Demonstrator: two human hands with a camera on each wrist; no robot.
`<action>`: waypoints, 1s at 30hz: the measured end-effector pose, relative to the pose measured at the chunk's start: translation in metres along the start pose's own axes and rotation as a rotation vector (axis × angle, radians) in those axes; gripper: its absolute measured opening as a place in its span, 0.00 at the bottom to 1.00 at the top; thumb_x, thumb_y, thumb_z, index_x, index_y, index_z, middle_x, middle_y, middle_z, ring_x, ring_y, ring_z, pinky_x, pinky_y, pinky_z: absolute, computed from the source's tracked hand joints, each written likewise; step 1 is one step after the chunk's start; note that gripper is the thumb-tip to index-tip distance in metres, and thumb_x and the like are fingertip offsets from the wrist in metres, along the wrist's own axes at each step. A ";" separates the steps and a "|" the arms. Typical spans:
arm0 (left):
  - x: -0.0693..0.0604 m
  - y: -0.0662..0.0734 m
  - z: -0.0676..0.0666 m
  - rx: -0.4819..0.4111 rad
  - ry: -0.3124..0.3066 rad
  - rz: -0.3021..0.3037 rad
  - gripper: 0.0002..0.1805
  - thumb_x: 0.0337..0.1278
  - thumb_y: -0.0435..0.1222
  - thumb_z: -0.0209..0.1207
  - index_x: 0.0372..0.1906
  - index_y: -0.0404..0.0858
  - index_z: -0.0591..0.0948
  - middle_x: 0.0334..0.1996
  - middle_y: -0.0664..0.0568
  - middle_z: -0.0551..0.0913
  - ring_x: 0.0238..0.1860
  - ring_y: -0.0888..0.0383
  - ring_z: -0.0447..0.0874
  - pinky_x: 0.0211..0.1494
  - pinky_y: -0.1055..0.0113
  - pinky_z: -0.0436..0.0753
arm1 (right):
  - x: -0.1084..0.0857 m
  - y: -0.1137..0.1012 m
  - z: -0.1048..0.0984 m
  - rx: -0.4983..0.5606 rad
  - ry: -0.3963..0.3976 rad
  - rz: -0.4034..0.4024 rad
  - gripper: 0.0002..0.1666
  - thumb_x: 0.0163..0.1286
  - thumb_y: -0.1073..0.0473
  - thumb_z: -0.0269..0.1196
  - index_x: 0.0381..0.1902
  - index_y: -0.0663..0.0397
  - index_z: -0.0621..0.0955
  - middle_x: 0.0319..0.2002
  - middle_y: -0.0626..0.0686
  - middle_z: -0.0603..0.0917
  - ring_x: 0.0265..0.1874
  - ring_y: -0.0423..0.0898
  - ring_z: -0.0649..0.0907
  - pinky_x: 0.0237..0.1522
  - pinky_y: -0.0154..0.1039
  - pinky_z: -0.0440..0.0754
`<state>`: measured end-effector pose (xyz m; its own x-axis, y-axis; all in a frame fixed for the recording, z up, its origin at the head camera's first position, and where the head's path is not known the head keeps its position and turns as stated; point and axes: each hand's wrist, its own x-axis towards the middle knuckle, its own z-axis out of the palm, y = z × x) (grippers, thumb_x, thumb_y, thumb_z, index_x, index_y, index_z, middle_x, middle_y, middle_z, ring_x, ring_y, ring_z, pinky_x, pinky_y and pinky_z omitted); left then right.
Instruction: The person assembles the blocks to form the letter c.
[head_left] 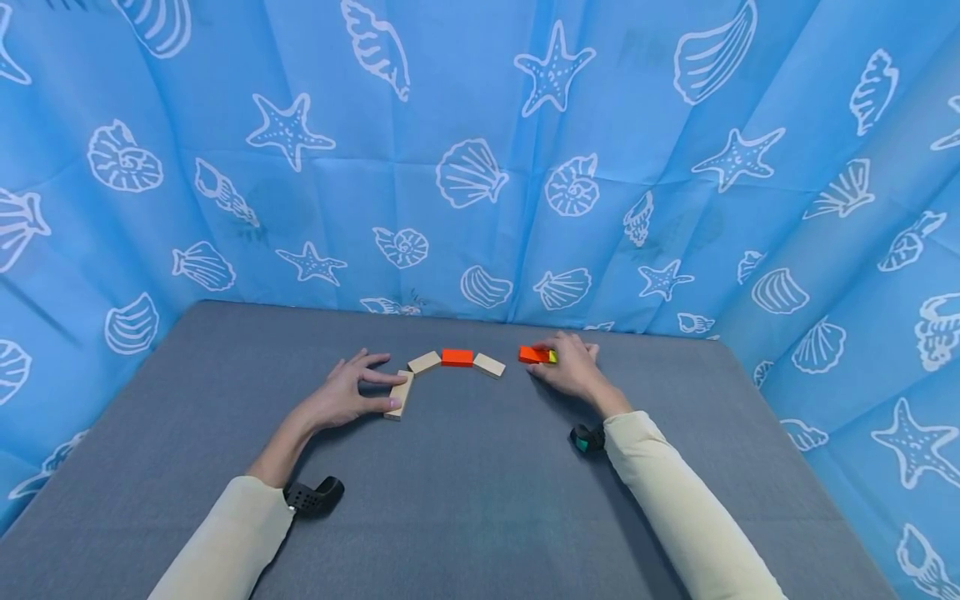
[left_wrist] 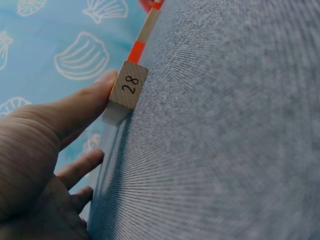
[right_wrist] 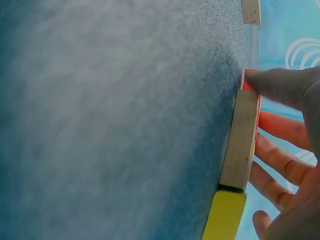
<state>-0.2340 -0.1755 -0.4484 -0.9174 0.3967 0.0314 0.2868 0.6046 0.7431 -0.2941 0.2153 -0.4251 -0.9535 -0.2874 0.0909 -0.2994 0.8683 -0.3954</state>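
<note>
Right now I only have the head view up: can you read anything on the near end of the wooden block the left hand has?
Observer: Yes, the left wrist view shows the number 28 on the end of the wooden block at the left hand.
Operator: The right hand blocks what lies past the red block. What's there?
Observer: The right wrist view shows a bare block of wood close to that hand.
Operator: I get just a sliver of yellow. More of it?
Observer: In the right wrist picture a yellow block sits at the lower end of the bare block; whether it's your sliver, I can't tell.
</note>
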 end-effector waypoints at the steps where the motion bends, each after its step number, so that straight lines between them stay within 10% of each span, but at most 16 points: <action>1: 0.000 0.000 0.000 -0.001 0.000 0.001 0.25 0.56 0.45 0.73 0.59 0.43 0.86 0.74 0.35 0.64 0.78 0.29 0.38 0.74 0.30 0.33 | -0.001 0.001 -0.001 0.002 0.006 -0.007 0.27 0.66 0.50 0.72 0.59 0.59 0.84 0.54 0.60 0.81 0.56 0.60 0.74 0.56 0.63 0.56; 20: 0.000 0.002 -0.001 -0.006 -0.008 -0.004 0.25 0.57 0.46 0.72 0.59 0.43 0.86 0.74 0.34 0.64 0.78 0.30 0.38 0.73 0.30 0.33 | -0.032 0.002 -0.016 -0.056 -0.038 -0.061 0.16 0.62 0.55 0.75 0.45 0.57 0.87 0.38 0.51 0.82 0.42 0.52 0.76 0.49 0.60 0.57; 30: 0.000 0.002 -0.001 -0.001 -0.011 -0.011 0.24 0.58 0.45 0.72 0.59 0.43 0.86 0.75 0.34 0.63 0.78 0.30 0.38 0.73 0.30 0.33 | -0.039 -0.020 -0.013 0.178 -0.245 -0.147 0.12 0.66 0.59 0.72 0.45 0.58 0.87 0.29 0.46 0.83 0.27 0.42 0.78 0.32 0.39 0.78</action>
<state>-0.2338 -0.1745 -0.4461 -0.9176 0.3972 0.0158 0.2762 0.6083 0.7441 -0.2509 0.2142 -0.4085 -0.8572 -0.5120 -0.0554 -0.4017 0.7321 -0.5502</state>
